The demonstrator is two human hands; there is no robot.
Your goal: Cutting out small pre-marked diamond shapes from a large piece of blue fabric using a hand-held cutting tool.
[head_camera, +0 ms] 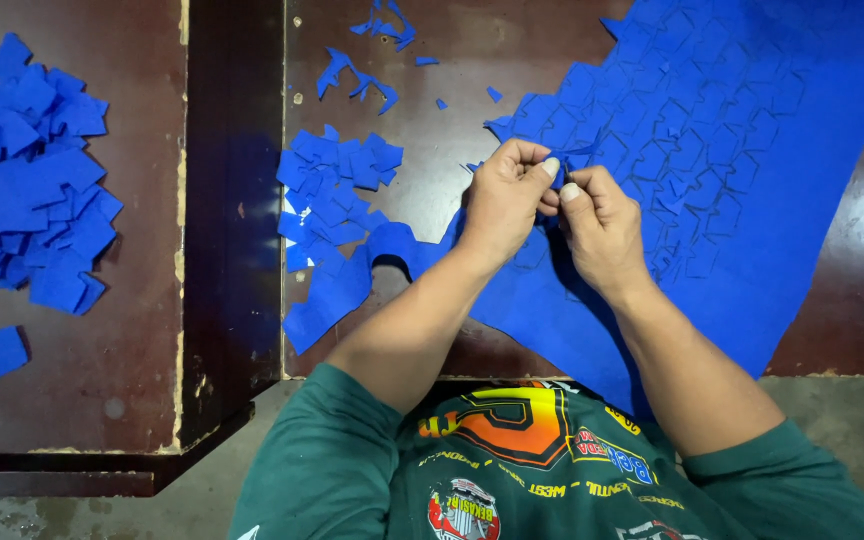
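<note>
Both hands pinched on blue die-cut sheet (652, 150) | left hand (502, 200) and right hand (602, 225) closed together, thumbs touching | sheet spread to table's (432, 80) right edge (overhanging near edge) | cut blue pieces (337, 190) heaped left of hands

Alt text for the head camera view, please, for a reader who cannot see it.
Both hands, left hand and right hand, pinch one small piece at the edge of a big blue die-cut sheet on a dark brown table. Loose blue pieces lie left of them, with a larger pile further left.
</note>
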